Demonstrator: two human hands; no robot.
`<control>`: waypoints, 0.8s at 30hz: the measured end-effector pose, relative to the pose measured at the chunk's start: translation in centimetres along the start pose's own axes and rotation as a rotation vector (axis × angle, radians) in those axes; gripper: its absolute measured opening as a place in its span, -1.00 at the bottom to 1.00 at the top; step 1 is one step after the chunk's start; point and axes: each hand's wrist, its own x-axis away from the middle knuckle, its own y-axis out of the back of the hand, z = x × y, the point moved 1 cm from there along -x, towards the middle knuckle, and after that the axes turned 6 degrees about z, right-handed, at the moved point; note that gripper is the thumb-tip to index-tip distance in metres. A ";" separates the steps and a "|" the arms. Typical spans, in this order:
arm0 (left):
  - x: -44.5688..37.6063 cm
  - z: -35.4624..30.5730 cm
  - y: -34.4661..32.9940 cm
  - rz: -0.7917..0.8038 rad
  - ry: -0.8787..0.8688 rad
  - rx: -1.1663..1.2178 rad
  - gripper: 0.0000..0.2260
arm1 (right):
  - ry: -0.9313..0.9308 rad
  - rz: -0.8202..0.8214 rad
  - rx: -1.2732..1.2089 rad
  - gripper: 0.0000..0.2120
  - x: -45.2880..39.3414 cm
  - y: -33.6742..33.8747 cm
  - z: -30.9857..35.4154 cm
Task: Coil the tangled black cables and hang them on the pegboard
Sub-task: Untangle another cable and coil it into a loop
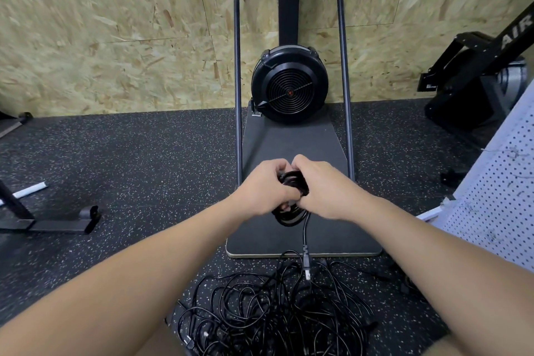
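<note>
A small coil of black cable [289, 215] is held between both hands in the middle of the view. My left hand [264, 189] grips its left side and my right hand [322, 185] closes over its right side and top. One loose end with a plug [306, 261] hangs straight down from the coil. Below it, a large tangled pile of black cables [277, 309] lies on the speckled rubber floor. A white pegboard [502, 191] leans at the right edge, with no cable visible on it.
A black fan-wheel exercise machine [289, 85] with a flat base board [291, 141] and tube frame stands straight ahead against the chipboard wall. Another black machine [485, 78] sits at the far right. A black metal stand foot [57, 221] lies at the left.
</note>
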 end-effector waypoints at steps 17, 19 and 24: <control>0.8 -0.4 0.3 -0.097 -0.092 -0.519 -0.92 | -0.017 -0.035 0.227 -0.85 -0.2 0.5 0.2; 0.8 -0.5 0.4 -0.098 -0.073 -0.475 -0.93 | -0.031 -0.031 0.260 -0.91 -0.1 0.3 0.6; 0.9 -0.1 0.7 -0.060 -0.095 -0.322 -0.86 | -0.080 0.061 -0.040 -0.88 0.1 1.2 0.2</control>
